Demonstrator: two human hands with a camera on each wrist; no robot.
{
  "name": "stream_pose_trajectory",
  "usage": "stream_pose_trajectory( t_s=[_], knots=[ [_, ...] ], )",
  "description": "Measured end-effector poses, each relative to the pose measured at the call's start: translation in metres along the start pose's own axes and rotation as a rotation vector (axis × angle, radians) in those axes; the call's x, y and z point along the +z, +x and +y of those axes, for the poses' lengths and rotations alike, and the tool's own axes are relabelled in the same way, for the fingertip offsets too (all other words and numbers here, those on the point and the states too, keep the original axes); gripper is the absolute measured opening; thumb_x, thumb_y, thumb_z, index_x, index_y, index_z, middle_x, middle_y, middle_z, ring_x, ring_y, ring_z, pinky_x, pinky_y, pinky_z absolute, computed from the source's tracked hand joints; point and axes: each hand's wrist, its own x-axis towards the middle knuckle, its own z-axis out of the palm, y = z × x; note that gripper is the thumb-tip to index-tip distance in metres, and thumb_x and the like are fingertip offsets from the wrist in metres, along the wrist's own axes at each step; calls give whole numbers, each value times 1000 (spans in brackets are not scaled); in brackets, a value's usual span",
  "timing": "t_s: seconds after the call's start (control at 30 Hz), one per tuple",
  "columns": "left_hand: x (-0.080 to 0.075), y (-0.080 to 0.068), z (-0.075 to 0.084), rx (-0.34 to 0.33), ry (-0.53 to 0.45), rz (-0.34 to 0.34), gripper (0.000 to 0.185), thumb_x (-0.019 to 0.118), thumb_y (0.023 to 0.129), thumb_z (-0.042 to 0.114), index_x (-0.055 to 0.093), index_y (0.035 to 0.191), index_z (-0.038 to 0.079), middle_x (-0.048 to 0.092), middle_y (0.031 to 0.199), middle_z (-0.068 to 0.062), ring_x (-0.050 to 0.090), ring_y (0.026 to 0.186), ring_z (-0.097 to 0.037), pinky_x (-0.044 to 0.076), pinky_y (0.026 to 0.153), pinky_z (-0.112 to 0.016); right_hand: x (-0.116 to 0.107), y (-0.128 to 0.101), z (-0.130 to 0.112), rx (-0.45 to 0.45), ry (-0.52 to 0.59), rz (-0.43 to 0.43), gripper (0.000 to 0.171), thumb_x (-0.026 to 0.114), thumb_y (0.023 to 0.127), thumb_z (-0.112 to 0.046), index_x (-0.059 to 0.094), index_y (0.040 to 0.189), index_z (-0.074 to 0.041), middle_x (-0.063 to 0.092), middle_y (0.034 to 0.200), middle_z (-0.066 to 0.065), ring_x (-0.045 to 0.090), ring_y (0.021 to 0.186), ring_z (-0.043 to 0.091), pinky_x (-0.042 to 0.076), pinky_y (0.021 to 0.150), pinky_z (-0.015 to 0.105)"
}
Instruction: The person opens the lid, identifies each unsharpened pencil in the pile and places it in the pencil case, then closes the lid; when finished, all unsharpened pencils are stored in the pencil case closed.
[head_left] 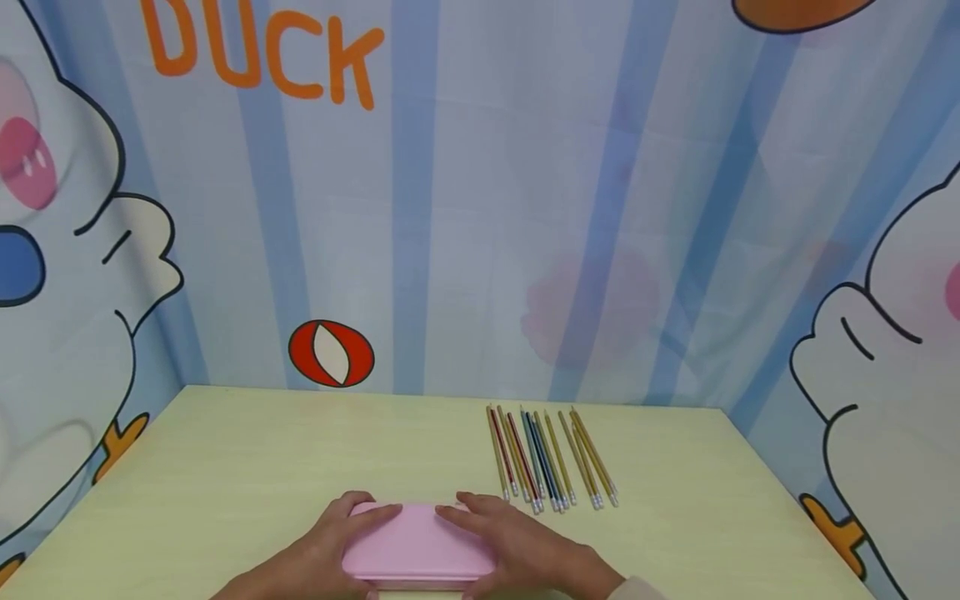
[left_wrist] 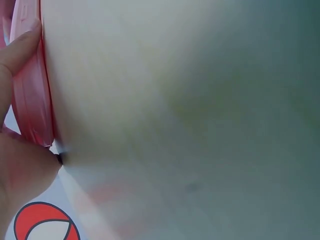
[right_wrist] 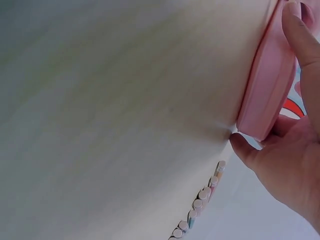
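A closed pink pencil case (head_left: 417, 543) lies lengthwise near the table's front edge, with both hands around it. The left hand (head_left: 322, 550) grips its left end, and the right hand (head_left: 521, 546) holds the right end. In the head view, both hands have fingers over parts of the lid. From the left wrist, I see the case's rounded pink side (left_wrist: 34, 100) between thumb and fingers. The right wrist view shows the other end (right_wrist: 267, 80) in the right hand (right_wrist: 292, 160). What the case contains is hidden.
Several pencils (head_left: 546, 462) in yellow, red and blue lie side by side beyond the right hand, eraser ends (right_wrist: 198, 203) toward me. The pale yellow table (head_left: 262, 467) meets a striped cartoon curtain (head_left: 495, 208) at its back and sides.
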Motion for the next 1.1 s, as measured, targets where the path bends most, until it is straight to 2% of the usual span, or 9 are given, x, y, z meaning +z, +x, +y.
stream_pose_trajectory(
  t_s=[0.3, 0.43, 0.6, 0.8, 1.0, 1.1],
  knots=[
    [0, -1, 1, 0, 9, 0, 83, 90, 69, 37, 51, 141, 48, 34, 150, -10, 45, 123, -32, 45, 97, -63, 3, 0, -2, -29, -80, 20, 93, 81, 76, -56, 36, 155, -35, 39, 158, 13, 43, 141, 33, 43, 108, 50],
    [0, -2, 1, 26, 19, 0, 83, 90, 69, 35, 50, 142, 47, 34, 149, -9, 43, 124, -32, 45, 97, -61, 4, 1, -3, -24, -97, 28, 92, 80, 77, -57, 35, 154, -37, 42, 155, 10, 45, 138, 29, 42, 108, 48],
    [1, -2, 4, 24, 17, -3, 84, 90, 69, 35, 50, 142, 48, 33, 151, -9, 41, 125, -33, 43, 98, -63, 6, 1, -2, -52, -119, 56, 91, 79, 76, -59, 38, 154, -35, 48, 146, 6, 49, 130, 24, 43, 105, 46],
    [1, -2, 4, 57, 52, 15, 86, 90, 68, 38, 50, 144, 44, 34, 151, -10, 40, 128, -34, 42, 100, -64, 3, 1, -3, -61, -145, 52, 91, 79, 75, -59, 39, 153, -33, 51, 140, 8, 51, 126, 24, 45, 102, 43],
    [2, -2, 4, 39, 59, 24, 85, 91, 67, 35, 51, 143, 43, 36, 150, -9, 39, 128, -33, 42, 101, -65, 3, 3, -4, -41, -140, 37, 90, 81, 74, -59, 42, 151, -35, 53, 139, 8, 52, 126, 24, 45, 104, 40],
    [3, -2, 4, 59, 75, 38, 85, 91, 68, 34, 52, 143, 41, 38, 147, -9, 39, 128, -32, 41, 102, -64, 3, 4, -4, -49, -150, 47, 88, 81, 73, -59, 46, 149, -35, 54, 138, 8, 53, 125, 23, 45, 103, 38]
  ],
)
